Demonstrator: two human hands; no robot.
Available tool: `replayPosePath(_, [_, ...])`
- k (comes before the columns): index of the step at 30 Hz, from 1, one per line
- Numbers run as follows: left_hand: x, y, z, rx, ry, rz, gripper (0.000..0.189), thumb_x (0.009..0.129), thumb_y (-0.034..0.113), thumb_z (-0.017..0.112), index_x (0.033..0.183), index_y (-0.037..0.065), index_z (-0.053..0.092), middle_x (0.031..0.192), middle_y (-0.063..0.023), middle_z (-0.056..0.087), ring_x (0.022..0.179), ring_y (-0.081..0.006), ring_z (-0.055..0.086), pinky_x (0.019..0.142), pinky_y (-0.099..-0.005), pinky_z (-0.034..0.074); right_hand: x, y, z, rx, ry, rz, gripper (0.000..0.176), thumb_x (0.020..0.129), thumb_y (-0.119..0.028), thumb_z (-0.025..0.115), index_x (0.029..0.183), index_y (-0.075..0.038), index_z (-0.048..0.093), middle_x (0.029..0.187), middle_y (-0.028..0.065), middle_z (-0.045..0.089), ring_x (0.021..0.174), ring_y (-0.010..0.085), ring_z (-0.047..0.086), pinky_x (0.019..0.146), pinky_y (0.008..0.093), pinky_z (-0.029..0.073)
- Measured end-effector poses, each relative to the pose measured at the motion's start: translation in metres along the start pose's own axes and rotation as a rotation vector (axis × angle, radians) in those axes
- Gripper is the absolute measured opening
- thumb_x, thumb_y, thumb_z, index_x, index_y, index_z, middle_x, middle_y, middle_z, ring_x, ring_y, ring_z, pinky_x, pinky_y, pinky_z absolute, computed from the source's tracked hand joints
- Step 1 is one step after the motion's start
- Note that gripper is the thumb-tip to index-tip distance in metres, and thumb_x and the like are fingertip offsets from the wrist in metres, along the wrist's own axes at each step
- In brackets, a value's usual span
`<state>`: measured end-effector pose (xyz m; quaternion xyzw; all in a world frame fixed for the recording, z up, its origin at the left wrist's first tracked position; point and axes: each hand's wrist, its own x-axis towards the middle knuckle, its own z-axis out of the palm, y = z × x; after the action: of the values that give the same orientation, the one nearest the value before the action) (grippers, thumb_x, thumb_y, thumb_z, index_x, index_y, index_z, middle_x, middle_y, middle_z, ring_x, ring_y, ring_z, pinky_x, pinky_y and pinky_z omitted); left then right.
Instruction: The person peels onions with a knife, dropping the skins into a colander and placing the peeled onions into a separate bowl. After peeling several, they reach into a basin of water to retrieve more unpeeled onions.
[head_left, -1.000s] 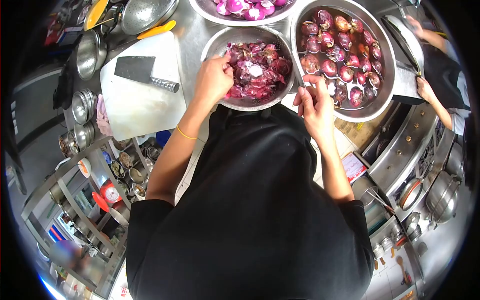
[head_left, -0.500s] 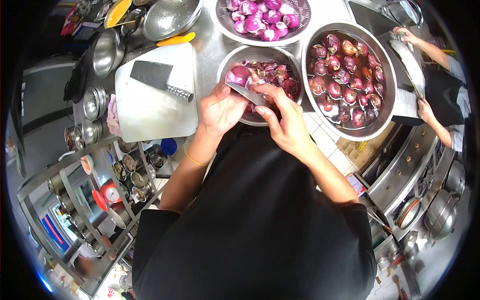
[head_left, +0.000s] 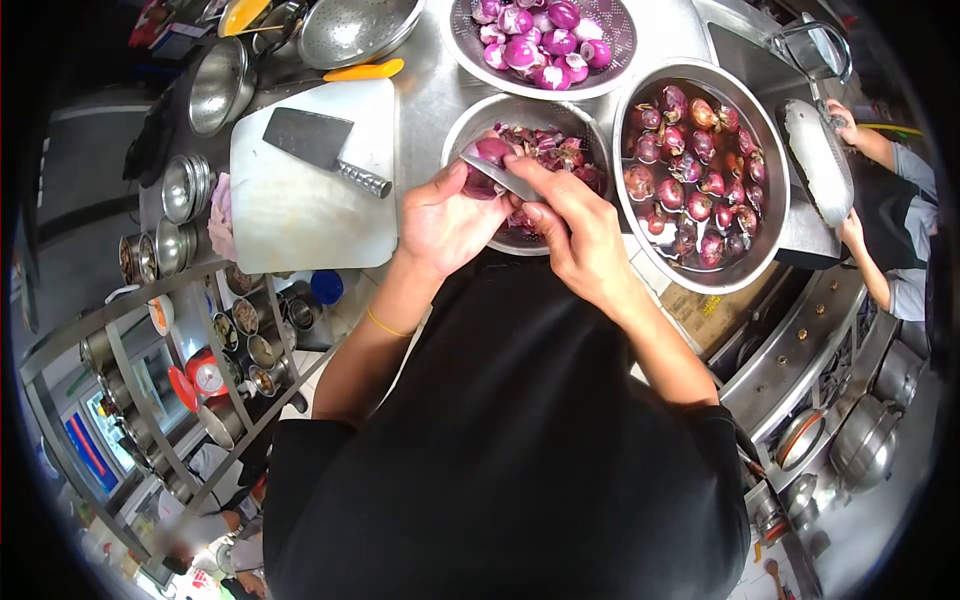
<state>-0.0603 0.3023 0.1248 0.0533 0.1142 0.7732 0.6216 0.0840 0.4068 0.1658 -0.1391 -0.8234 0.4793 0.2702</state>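
Bench (head_left: 425, 95): one, steel, bare metal showing between the vessels.
Basin (head_left: 776, 190): one, steel, round, toward the right of the bench's near edge; contains dark liquid and many unpeeled onions (head_left: 711, 183).
Board (head_left: 310, 235): one, white, toward the left of the bench, reaching its near edge.
Colander (head_left: 622, 45): one, steel, perforated, toward the bench's far edge; contains a heap of peeled onions (head_left: 523, 52), bright purple.
Bowl (head_left: 480, 118): one, steel, at the bench's near edge, between board and basin; contains loose red skins (head_left: 560, 150).
Cleaver (head_left: 308, 137): one, flat on the board, metal handle toward the board's right edge.
Hands: two, bare, above the bowl. Left hand (head_left: 445, 222), palm up, fingers curled around a red onion. Right hand (head_left: 580, 225), gripping a knife, index finger extended along the blade.
Knife (head_left: 495, 175): one, small, blade against the red onion, tip pointing left.
Red onion (head_left: 488, 150): one, purple, above the bowl's left part.
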Motion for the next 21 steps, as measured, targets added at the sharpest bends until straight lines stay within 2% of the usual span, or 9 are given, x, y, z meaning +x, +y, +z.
replayPosePath(2, [-0.001, 0.003, 0.004, 0.006, 0.005, -0.031, 0.042, 0.090, 0.022, 0.057, 0.128, 0.004, 0.050, 0.125, -0.0071, 0.056, 0.121, -0.0221, 0.046, 0.104, -0.0416, 0.032, 0.001, -0.005, -0.006, -0.085, -0.113, 0.066, 0.047, 0.082, 0.004, 0.059, 0.126, -0.011, 0.057, 0.086, 0.0127, 0.058, 0.066, 0.0290, 0.057, 0.061, 0.0371, 0.049])
replayPosePath(4, [-0.005, 0.006, 0.010, 0.036, 0.097, -0.034, 0.044, 0.091, 0.022, 0.057, 0.130, 0.005, 0.048, 0.124, -0.0071, 0.056, 0.120, -0.0215, 0.047, 0.101, -0.0408, 0.035, 0.001, -0.001, -0.010, -0.077, -0.113, 0.056, 0.045, 0.083, 0.003, 0.059, 0.126, -0.011, 0.058, 0.085, 0.0117, 0.058, 0.066, 0.0263, 0.058, 0.061, 0.0357, 0.049])
replayPosePath(6, [-0.005, 0.012, 0.006, 0.050, 0.050, -0.037, 0.047, 0.091, 0.019, 0.057, 0.133, 0.005, 0.044, 0.127, -0.0074, 0.054, 0.122, -0.0217, 0.046, 0.101, -0.0413, 0.036, 0.004, 0.004, -0.011, -0.067, -0.115, 0.045, 0.044, 0.084, 0.002, 0.059, 0.126, -0.012, 0.058, 0.083, 0.0107, 0.058, 0.067, 0.0236, 0.059, 0.061, 0.0343, 0.048])
replayPosePath(8, [-0.003, 0.015, 0.006, 0.254, 0.011, -0.002, 0.048, 0.091, 0.015, 0.056, 0.135, 0.004, 0.041, 0.132, -0.0082, 0.050, 0.125, -0.0232, 0.044, 0.104, -0.0424, 0.035, 0.010, 0.014, -0.010, 0.230, -0.018, 0.197, 0.039, 0.089, -0.003, 0.057, 0.128, -0.008, 0.056, 0.079, 0.0070, 0.058, 0.067, 0.0160, 0.057, 0.061, 0.0315, 0.047])
replayPosePath(9, [-0.001, 0.016, 0.007, 0.227, -0.009, -0.012, 0.050, 0.091, 0.010, 0.055, 0.138, 0.004, 0.038, 0.137, -0.0108, 0.045, 0.128, -0.0248, 0.042, 0.108, -0.0439, 0.033, 0.008, 0.024, -0.008, 0.355, -0.022, 0.223, 0.036, 0.095, -0.010, 0.053, 0.130, -0.005, 0.054, 0.073, 0.0004, 0.053, 0.062, 0.0081, 0.048, 0.056, 0.0253, 0.041])
replayPosePath(13, [0.011, 0.014, -0.009, 0.206, -0.131, 0.003, 0.053, 0.092, 0.011, 0.054, 0.140, 0.006, 0.033, 0.140, -0.0154, 0.041, 0.130, -0.0262, 0.040, 0.109, -0.0461, 0.030, 0.001, 0.018, -0.013, 0.683, -0.104, 0.396, 0.036, 0.097, -0.014, 0.051, 0.133, -0.007, 0.052, 0.067, -0.0055, 0.043, 0.057, 0.0025, 0.035, 0.051, 0.0174, 0.030])
replayPosePath(16, [0.020, 0.005, -0.031, 0.077, -0.125, 0.011, 0.063, 0.088, 0.012, 0.059, 0.142, 0.005, 0.028, 0.143, -0.0195, 0.035, 0.135, -0.0307, 0.034, 0.112, -0.0457, 0.025, -0.003, 0.029, -0.010, 0.604, -0.165, 0.375, 0.038, 0.098, -0.016, 0.050, 0.134, -0.002, 0.049, 0.068, -0.0023, 0.042, 0.052, 0.0037, 0.035, 0.047, 0.0194, 0.030])
replayPosePath(18, [0.021, -0.002, -0.036, 0.182, -0.035, 0.019, 0.063, 0.087, 0.013, 0.061, 0.141, 0.006, 0.029, 0.140, -0.0195, 0.039, 0.133, -0.0303, 0.036, 0.113, -0.0455, 0.023, -0.004, 0.035, -0.010, 0.587, -0.156, 0.375, 0.038, 0.098, -0.015, 0.050, 0.134, -0.002, 0.049, 0.067, -0.0021, 0.042, 0.051, 0.0040, 0.036, 0.047, 0.0197, 0.031])
replayPosePath(21, [0.019, -0.002, -0.034, 0.275, 0.034, 0.072, 0.054, 0.084, 0.003, 0.063, 0.133, 0.008, 0.039, 0.126, -0.0119, 0.051, 0.120, -0.0234, 0.049, 0.105, -0.0397, 0.036, 0.002, 0.043, -0.020, 0.604, 0.035, 0.392, 0.039, 0.097, -0.012, 0.049, 0.135, -0.003, 0.047, 0.069, -0.0001, 0.045, 0.051, 0.0056, 0.037, 0.048, 0.0203, 0.032])
